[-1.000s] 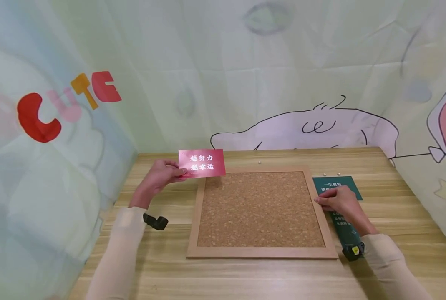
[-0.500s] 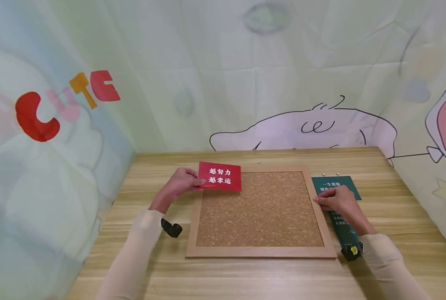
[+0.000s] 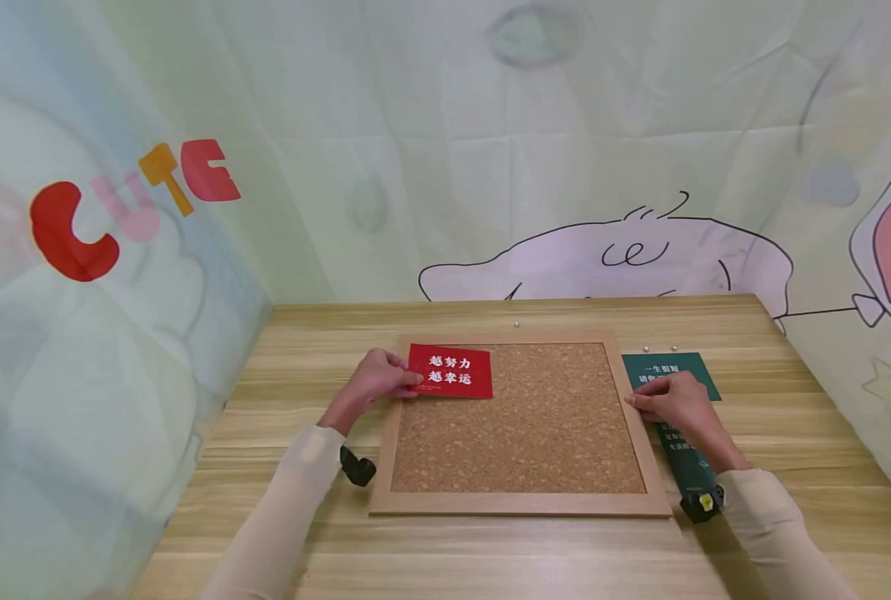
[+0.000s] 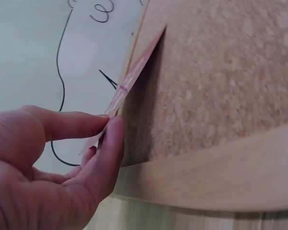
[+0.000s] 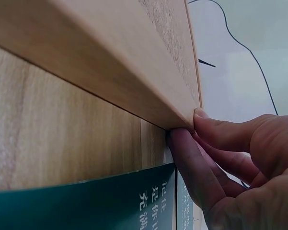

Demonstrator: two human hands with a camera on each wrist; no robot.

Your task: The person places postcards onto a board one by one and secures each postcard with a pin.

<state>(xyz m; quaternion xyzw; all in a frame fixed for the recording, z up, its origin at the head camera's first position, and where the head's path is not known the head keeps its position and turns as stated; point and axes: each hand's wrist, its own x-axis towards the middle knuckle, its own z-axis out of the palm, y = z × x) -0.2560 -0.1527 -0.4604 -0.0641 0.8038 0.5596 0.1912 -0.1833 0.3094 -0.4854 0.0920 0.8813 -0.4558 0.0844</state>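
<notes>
Left hand [image 3: 374, 380] pinches a flat red card [image 3: 460, 372] over grainy cork [image 3: 523, 433]; right hand [image 3: 679, 403] grips smooth wooden frame [image 3: 520, 504], beside 2 green cards [image 3: 691, 468].

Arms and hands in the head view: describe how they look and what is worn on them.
The left sleeve and right sleeve are long, plain and pale cream, ending at the wrists. A small black device sits at the left wrist; the black device at the right wrist has a yellow patch. The left hand and right hand wear no gloves.
</notes>
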